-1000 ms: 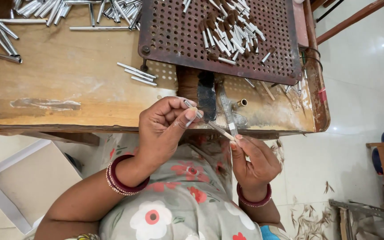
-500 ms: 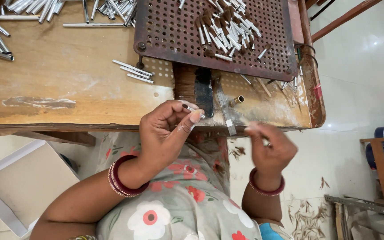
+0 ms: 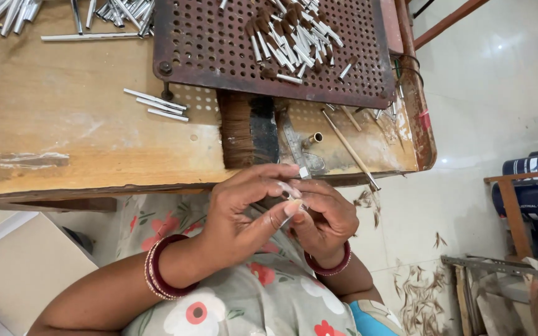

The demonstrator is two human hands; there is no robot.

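there, blue printed package (image 3: 533,202) far right

Worn wooden workbench (image 3: 63,143), surface scuffed and stained, front edge chipped. A rusty perforated metal plate (image 3: 207,43) lies on it, carrying a heap of small metal tubes with brown tips (image 3: 291,40). Left of the plate, loose metal tubes (image 3: 7,9) are piled at the far edge; three more tubes (image 3: 155,104) lie just below the plate's left corner. A bundle of brown and black bristles (image 3: 249,132) lies directly below the plate, with a brass ferrule (image 3: 314,138) and thin wooden stick (image 3: 350,149) to its right
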